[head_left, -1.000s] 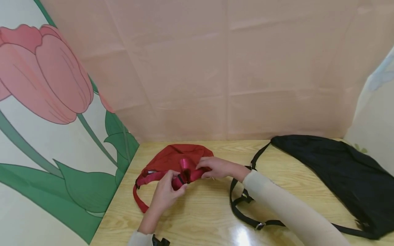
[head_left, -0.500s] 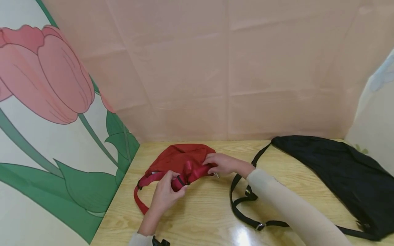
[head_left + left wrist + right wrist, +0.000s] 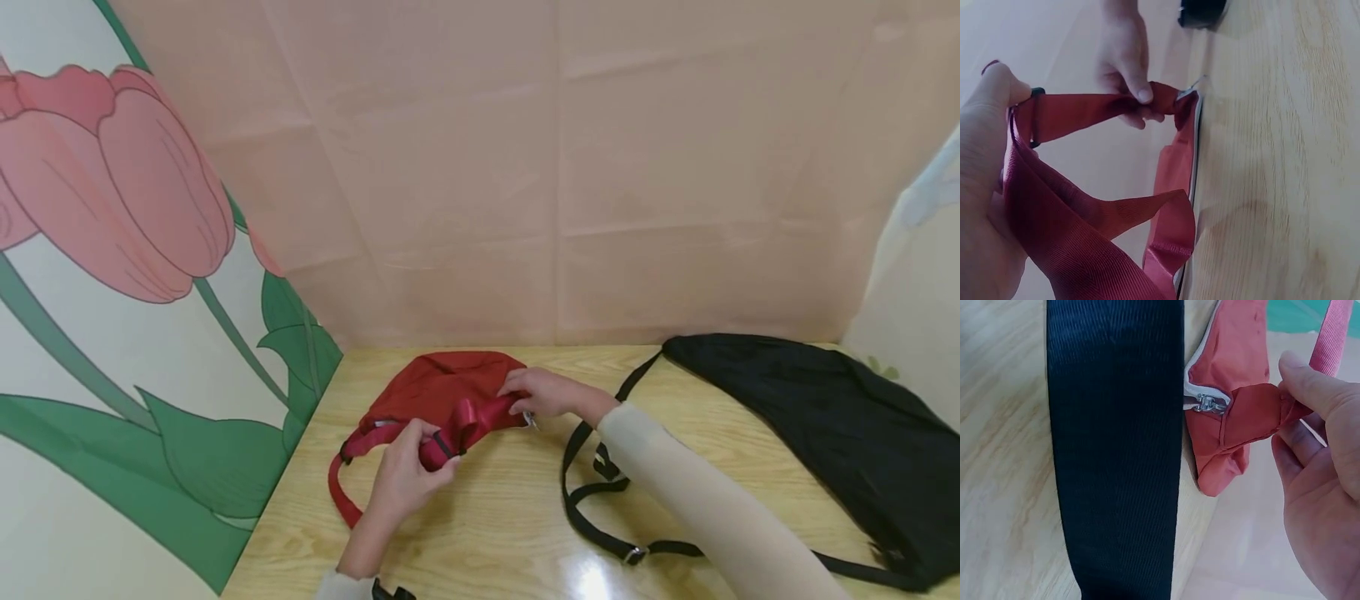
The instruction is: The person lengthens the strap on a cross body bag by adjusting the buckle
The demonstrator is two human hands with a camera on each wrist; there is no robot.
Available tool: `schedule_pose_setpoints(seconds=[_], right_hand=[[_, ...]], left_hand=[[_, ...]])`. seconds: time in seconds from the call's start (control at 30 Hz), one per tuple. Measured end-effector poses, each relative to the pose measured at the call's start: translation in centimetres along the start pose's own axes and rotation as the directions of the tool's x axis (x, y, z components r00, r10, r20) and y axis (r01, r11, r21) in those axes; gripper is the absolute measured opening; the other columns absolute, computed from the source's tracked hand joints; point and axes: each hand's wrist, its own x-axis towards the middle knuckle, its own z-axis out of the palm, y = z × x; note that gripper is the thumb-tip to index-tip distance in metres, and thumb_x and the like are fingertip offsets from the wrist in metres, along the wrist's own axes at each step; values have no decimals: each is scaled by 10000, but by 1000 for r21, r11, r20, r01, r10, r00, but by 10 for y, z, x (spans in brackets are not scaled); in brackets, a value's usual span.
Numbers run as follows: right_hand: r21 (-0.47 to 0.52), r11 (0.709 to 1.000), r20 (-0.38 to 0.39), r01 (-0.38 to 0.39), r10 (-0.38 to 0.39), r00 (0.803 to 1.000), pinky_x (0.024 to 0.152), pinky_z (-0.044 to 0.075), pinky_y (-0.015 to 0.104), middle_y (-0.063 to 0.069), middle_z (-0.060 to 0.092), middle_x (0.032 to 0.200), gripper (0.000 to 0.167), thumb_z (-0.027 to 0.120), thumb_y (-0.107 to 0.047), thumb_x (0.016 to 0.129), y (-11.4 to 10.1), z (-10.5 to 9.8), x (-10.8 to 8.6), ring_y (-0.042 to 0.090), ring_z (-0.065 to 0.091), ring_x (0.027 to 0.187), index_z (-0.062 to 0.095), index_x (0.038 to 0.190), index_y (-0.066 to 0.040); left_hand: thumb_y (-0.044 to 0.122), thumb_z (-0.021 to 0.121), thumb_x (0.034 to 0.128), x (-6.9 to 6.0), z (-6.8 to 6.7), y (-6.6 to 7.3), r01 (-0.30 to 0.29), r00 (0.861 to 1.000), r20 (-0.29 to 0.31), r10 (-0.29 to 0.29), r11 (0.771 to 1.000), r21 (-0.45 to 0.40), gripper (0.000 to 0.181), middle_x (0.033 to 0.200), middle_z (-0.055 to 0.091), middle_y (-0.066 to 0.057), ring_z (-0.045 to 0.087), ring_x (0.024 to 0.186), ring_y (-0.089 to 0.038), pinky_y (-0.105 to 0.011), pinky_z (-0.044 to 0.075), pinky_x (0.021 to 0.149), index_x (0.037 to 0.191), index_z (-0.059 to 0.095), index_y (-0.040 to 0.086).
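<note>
A red waist bag [image 3: 438,379] lies at the back left of the table, its red strap [image 3: 1079,212] looped toward me. My left hand [image 3: 408,475] pinches the strap beside a black slider buckle [image 3: 1036,119]. Near the bag's right end, my right hand [image 3: 547,393] pinches the strap where it joins the bag, close to a metal zipper pull [image 3: 1208,404]. Between the two hands the strap runs fairly straight, with a small loop standing up in the head view.
A large black bag [image 3: 817,442] lies at the right. Its black strap [image 3: 600,533] curls over the middle of the table, under my right forearm, and fills much of the right wrist view [image 3: 1116,450]. A pink sheet [image 3: 555,208] hangs behind the wooden table [image 3: 510,533].
My right hand has slid right and slightly up along the strap toward the bag's end. The stretch between my hands has grown longer and straighter. My left hand has stayed nearly in place.
</note>
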Motion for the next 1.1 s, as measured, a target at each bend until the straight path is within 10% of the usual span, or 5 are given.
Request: schedule_pose_setpoints(seconds=[0.5,1.1], right_hand=[[35,995,19,-93,92,996,1009,477,419,43,629,1208,350,750,-118,913,4,-3,-10,212,593,1132,673,1251,-74],[-135,991,2,12,-12,1000,1001,476,364,-4,623,1197,365,789,-234,900,-44,9,0,168,547,1148,668,1234,-150]], left_hand=[[227,847,762,2,3,4,19,1000,-23,-20,999,-28,425,925,633,43,589,810,-86,-233,515,667,1092,597,129],[207,842,775,0,0,1,21,999,-48,-24,998,-53,411,905,624,43,587,769,-77,-224,517,619,1096,598,129]])
